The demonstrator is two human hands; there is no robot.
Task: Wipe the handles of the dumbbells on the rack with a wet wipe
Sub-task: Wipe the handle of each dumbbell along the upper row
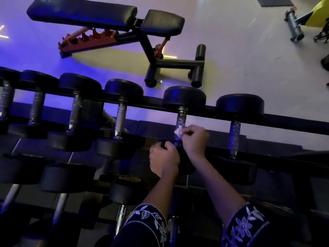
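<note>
Item: wet wipe (178,131), white, bunched, was pinched in the right hand (195,138) fingers against the handle (181,119) of a dumbbell (184,98) on the rack (284,123) top tier. The left hand (164,160) fingers curled over that dumbbell's near head.

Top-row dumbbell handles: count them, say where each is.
6, left to right: first handle at the frame edge, second handle, third handle, fourth handle, fifth handle touching the wet wipe, sixth handle rightmost. More may lie off-frame.
</note>
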